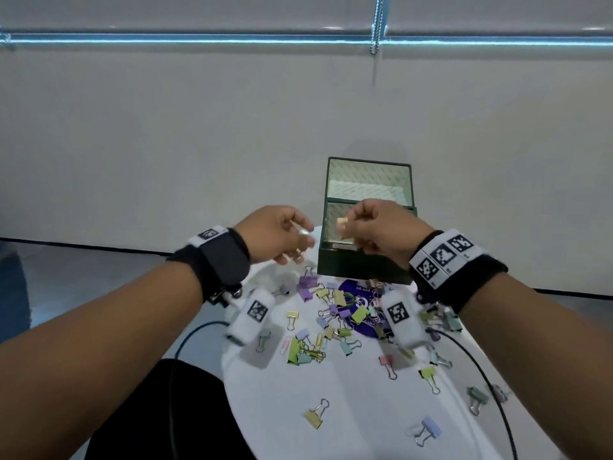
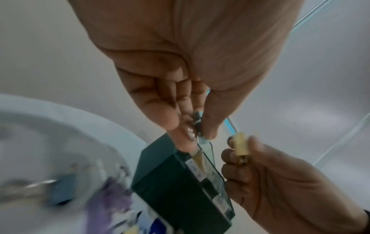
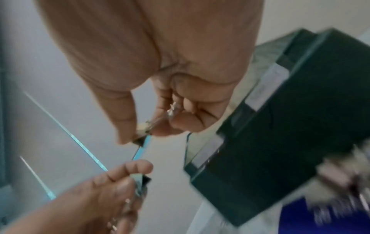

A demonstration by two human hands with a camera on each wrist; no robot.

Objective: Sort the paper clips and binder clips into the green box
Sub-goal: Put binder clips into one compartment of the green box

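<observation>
The dark green box (image 1: 361, 267) stands open at the far side of the white round table (image 1: 361, 413), its lid upright behind it. My right hand (image 1: 345, 224) hovers over the box's front part and pinches a cream-yellow binder clip (image 1: 342, 223) between thumb and fingers. Just left of the box, my left hand (image 1: 306, 232) is raised and pinches a pale blue-green binder clip (image 1: 303, 231). The left wrist view shows that clip (image 2: 197, 125) in the left fingers and the yellow clip (image 2: 241, 146) in the right hand, above the box (image 2: 176, 186). A heap of pastel binder clips and paper clips (image 1: 331, 313) lies in front of the box.
Loose binder clips are scattered toward the table's near edge, among them a yellow one (image 1: 316, 415) and a lilac one (image 1: 428, 429). A purple round sticker (image 1: 361, 303) lies under the heap. Black cables (image 1: 481, 370) hang off both sides of the table. A pale wall stands behind.
</observation>
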